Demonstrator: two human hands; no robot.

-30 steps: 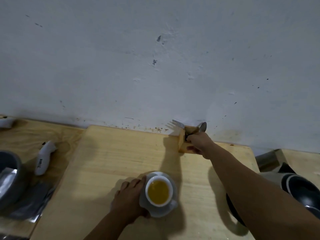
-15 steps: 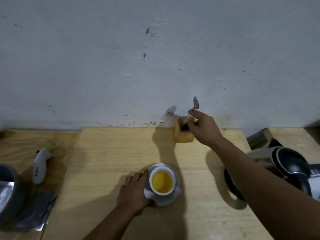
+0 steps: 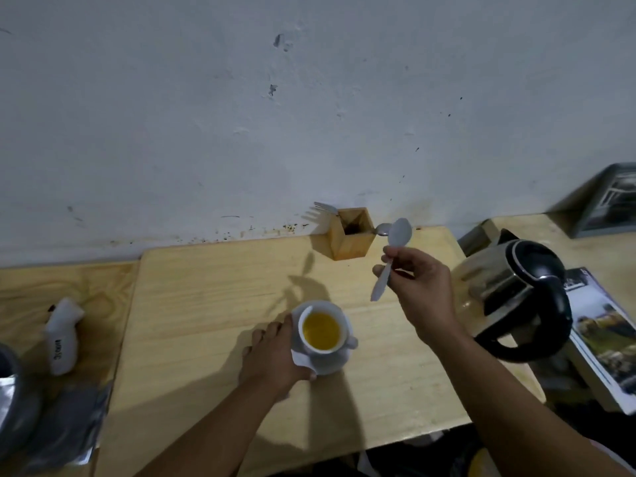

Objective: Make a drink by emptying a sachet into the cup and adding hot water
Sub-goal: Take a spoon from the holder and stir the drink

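moved: since half a second ago the right hand (image 3: 421, 290) has come away from the wooden holder (image 3: 351, 233) by the wall, bringing a spoon (image 3: 392, 256) out over the table (image 3: 206, 304).
right hand: pinches the spoon by its handle between thumb and fingers, bowl end up and tilted toward the wall, handle end pointing down toward the cup (image 3: 321, 333); held in the air, clear of the cup.
left hand: the left hand (image 3: 272, 356) rests on the table at the left rim of the saucer (image 3: 330, 364), thumb hooked round its near edge, same place as before.
counts: two hands, one cup, one saucer, one holder, one fork (image 3: 325, 208) leaning out of the holder's left side, one spoon in hand and a second spoon bowl (image 3: 382, 229) showing just right of the holder, one kettle (image 3: 516, 297).
cup: white, small handle to the right, standing on the white saucer near the middle of the table's front half; filled with an orange-yellow liquid close to the brim.
sachet: i cannot tell for sure; a small white scrap (image 3: 300, 358) lies on the saucer under the left thumb.
kettle: dark lid and handle, shiny body, at the table's right edge beside the right forearm.
left side: a white handheld object (image 3: 63, 335) lies on the lower board.
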